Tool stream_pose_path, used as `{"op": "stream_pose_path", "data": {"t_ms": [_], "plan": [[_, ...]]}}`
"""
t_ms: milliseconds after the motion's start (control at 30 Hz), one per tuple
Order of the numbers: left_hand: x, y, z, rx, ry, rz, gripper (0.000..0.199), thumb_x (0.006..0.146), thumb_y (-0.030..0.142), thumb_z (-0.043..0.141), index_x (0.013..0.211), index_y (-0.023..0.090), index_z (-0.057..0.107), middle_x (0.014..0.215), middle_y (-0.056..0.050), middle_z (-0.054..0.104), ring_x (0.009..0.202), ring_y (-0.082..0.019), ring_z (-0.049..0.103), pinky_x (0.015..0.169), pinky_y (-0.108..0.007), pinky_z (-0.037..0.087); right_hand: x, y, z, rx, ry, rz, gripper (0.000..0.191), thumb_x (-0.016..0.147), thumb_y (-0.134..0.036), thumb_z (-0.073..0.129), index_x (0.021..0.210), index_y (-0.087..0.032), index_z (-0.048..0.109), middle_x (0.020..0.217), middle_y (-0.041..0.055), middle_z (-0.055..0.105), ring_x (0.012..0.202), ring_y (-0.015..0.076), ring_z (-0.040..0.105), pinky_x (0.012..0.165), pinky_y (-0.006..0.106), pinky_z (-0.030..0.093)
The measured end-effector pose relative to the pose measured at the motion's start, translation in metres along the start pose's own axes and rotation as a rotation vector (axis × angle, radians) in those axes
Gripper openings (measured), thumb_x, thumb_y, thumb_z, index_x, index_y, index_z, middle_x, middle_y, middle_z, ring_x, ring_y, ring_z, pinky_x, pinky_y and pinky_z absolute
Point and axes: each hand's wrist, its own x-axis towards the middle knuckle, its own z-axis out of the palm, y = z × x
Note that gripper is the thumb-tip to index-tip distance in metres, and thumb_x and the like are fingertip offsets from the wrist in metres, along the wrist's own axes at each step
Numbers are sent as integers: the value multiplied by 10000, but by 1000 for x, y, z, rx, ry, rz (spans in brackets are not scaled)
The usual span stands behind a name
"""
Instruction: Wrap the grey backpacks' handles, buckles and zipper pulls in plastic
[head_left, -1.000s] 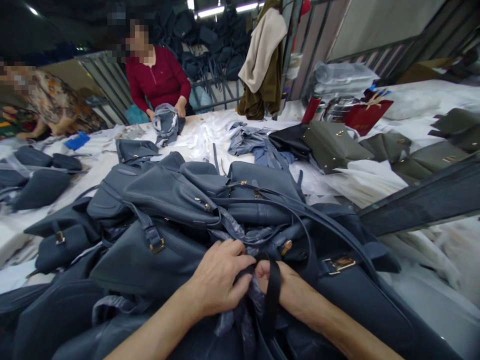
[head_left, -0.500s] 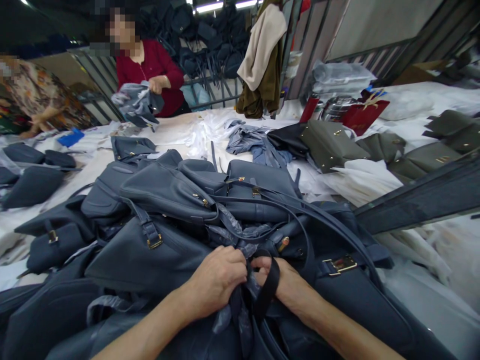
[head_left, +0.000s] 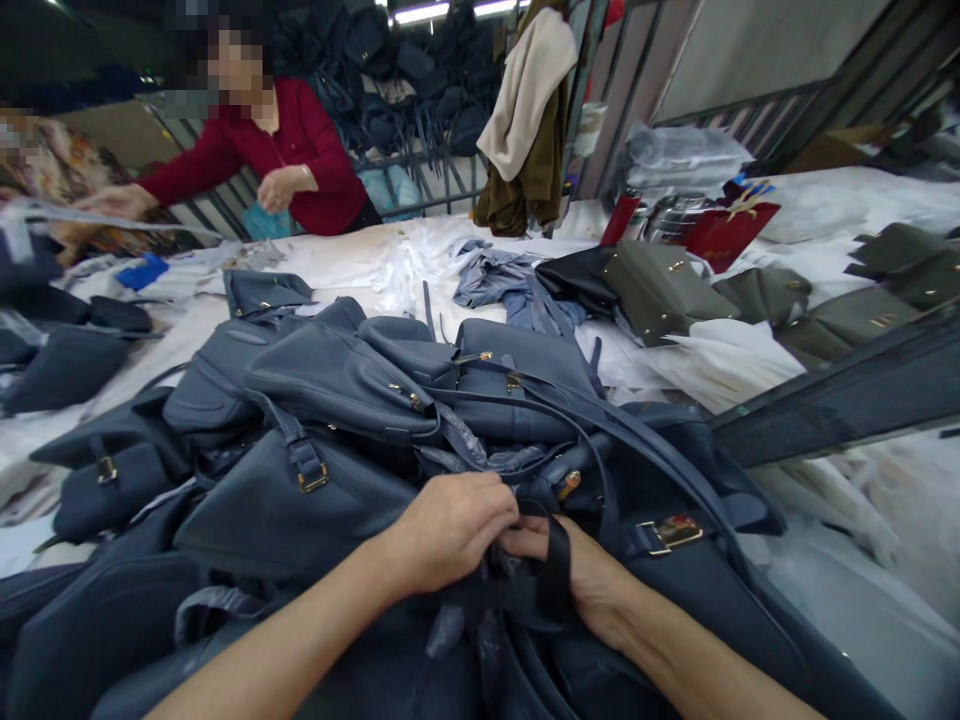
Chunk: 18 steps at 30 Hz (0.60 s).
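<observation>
At the far left, a co-worker in a red top (head_left: pixel 300 150) reached out with one arm across the table. In front of me lay a pile of dark blue leather handbags (head_left: pixel 300 500). My left hand (head_left: pixel 450 530) was closed on a black strap (head_left: pixel 556 575) on top of this pile, and my right hand (head_left: pixel 592 580) was curled around the same strap. More to the right, olive green handbags (head_left: pixel 660 295) lay on white wrapping sheets (head_left: pixel 720 365).
</observation>
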Motion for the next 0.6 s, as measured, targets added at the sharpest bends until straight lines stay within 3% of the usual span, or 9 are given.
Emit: {"op": "stream_pose_path", "data": {"t_ms": [100, 233, 333, 433, 600], "plan": [[6, -11, 4, 191, -49, 5, 206, 939, 164, 451, 1051, 192, 622, 919, -31, 636, 805, -181, 619, 675, -257, 481, 5, 6, -5, 130, 113, 106, 223, 585, -269, 786, 725, -145, 665, 597, -29, 629, 528, 102, 533, 505, 206, 394], [8, -16, 15, 326, -61, -30, 183, 918, 173, 470, 994, 199, 634, 915, -35, 612, 775, -189, 615, 621, -265, 496, 4, 9, -9, 208, 165, 204, 250, 680, -346, 723, 612, -171, 558, 469, -63, 481, 390, 66, 388, 384, 184, 295], [7, -20, 17, 340, -38, -62, 211, 918, 154, 445, 988, 193, 640, 910, -40, 602, 769, -188, 611, 624, -269, 504, -16, 9, -6, 247, 30, 160, 391, 686, -460, 746, 583, -199, 474, 457, -101, 340, 401, 54, 284, 405, 177, 342], [8, -23, 13, 313, -31, -80, 237, 919, 159, 432, 978, 194, 658, 909, -48, 596, 776, -188, 609, 656, -274, 511, -42, 6, -1, 157, -135, 55, 499, 709, -574, 742, 592, -209, 422, 488, -111, 306, 426, 48, 192, 434, 176, 388], [1, -20, -2, 89, -30, -102, 312, 878, 80, 425, 988, 209, 687, 952, -41, 608, 854, -169, 621, 765, -251, 513, -56, -21, 4, -156, -167, -116, 540, 793, -691, 582, 614, -197, 460, 510, -76, 397, 410, 53, 335, 422, 180, 359]]}}
